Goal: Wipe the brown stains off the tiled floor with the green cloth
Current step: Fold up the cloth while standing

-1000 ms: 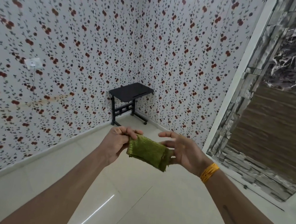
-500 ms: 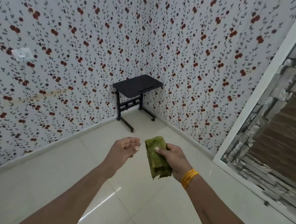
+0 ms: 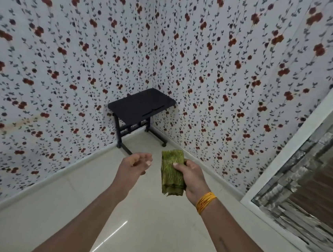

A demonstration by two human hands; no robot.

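Observation:
A folded green cloth (image 3: 172,170) is held upright in front of me, well above the floor. My right hand (image 3: 191,179), with a yellow bangle at the wrist, grips its right side with the thumb across the front. My left hand (image 3: 133,166) hovers a short way to the left of the cloth, fingers loosely curled, holding nothing. The cream tiled floor (image 3: 150,233) below looks glossy; no brown stain shows on the part in view.
A small black side table (image 3: 142,107) on wheeled legs stands in the far corner. Flowered wallpaper (image 3: 55,63) covers both walls. A white door frame (image 3: 296,129) and a stone-patterned panel (image 3: 315,186) run along the right.
A second ago both hands held the cloth flat between them. The left hand has let go and the right hand now holds the cloth upright. The view has tilted down toward the corner.

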